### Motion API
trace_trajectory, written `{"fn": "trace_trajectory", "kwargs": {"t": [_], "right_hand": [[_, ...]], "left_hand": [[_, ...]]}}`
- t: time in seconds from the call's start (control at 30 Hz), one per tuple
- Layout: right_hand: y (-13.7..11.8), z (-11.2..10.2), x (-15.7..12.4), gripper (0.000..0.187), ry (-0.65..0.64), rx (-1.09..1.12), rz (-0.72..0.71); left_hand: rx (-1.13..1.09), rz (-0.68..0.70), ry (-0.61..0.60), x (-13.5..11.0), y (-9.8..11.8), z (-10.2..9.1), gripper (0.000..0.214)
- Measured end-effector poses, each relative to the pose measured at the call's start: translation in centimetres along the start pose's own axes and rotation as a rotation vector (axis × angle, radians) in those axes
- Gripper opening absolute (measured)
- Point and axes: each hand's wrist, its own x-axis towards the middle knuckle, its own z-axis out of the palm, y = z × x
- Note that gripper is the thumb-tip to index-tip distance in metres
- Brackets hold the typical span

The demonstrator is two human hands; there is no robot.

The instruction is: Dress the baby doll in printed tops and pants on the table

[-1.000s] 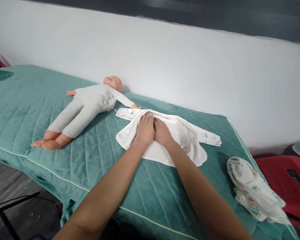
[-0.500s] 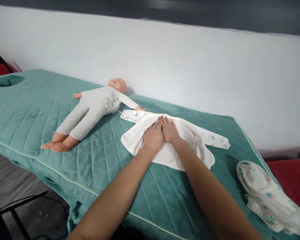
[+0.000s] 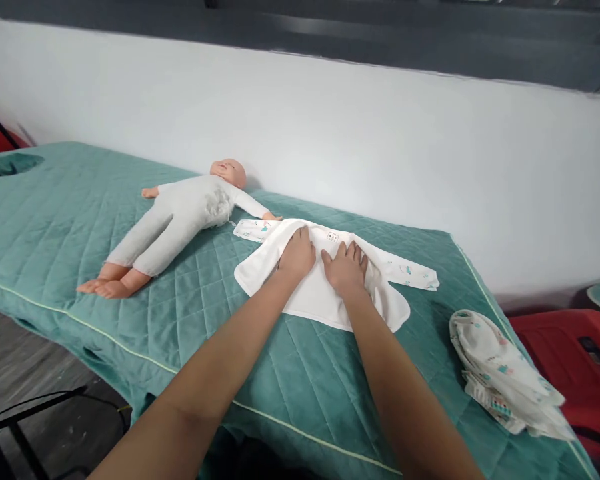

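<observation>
A small white baby shirt [image 3: 315, 300] lies spread on the green quilted cover, with its front opened and its printed sleeves stretched to both sides. My left hand [image 3: 299, 255] rests at the shirt's left front fold; its fingers are bent together against the cloth, the tips partly hidden. On the right inner part of the shirt, my right hand [image 3: 347, 268] lies with fingers spread and holds nothing. A baby doll [image 3: 185, 207] with a white cloth body is on its back to the left, one hand by the left sleeve.
Folded printed baby clothes [image 3: 505, 373] lie near the right edge of the green-covered bed [image 3: 180, 333]. A white wall [image 3: 380, 147] runs along the back. Red chairs [image 3: 570, 367] stand beyond the right end. A face hole [image 3: 10, 163] is at the far left.
My hands were side by side on the shirt's middle and have parted, left hand leftward, right hand rightward. The left fingers have bent, the right ones spread. The view has shifted slightly.
</observation>
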Motion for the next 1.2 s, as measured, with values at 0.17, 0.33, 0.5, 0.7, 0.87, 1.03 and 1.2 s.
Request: {"fn": "trace_trajectory", "kwargs": {"t": [0.17, 0.33, 0.5, 0.7, 0.87, 1.03, 1.2], "right_hand": [[1.2, -0.2, 0.4, 0.074, 0.025, 0.066, 0.014], [3.2, -0.4, 1.5, 0.072, 0.011, 0.319, 0.015], [3.9, -0.4, 1.8, 0.072, 0.001, 0.370, 0.008], [3.8, -0.4, 1.5, 0.071, 0.008, 0.376, -0.046], [3.0, -0.2, 1.2, 0.066, -0.005, 0.242, -0.120], [1.6, -0.1, 0.7, 0.058, -0.103, 0.007, -0.308], [1.0, -0.3, 0.5, 0.065, -0.160, -0.133, -0.274]], "left_hand": [[0.081, 0.029, 0.003, 1.1, -0.6, 0.3, 0.043], [0.127, 0.010, 0.005, 1.7, -0.9, 0.8, 0.034], [0.107, -0.019, 0.007, 2.0, -0.9, 1.1, 0.036], [0.158, -0.025, -0.046, 1.8, -0.3, 0.3, 0.032], [0.153, 0.043, -0.105, 0.9, 0.1, -0.2, 0.034], [0.150, 0.131, -0.151, -0.2, 0.3, 0.3, 0.044], [0.180, 0.177, -0.211, -0.6, 0.4, 0.2, 0.053]]}}
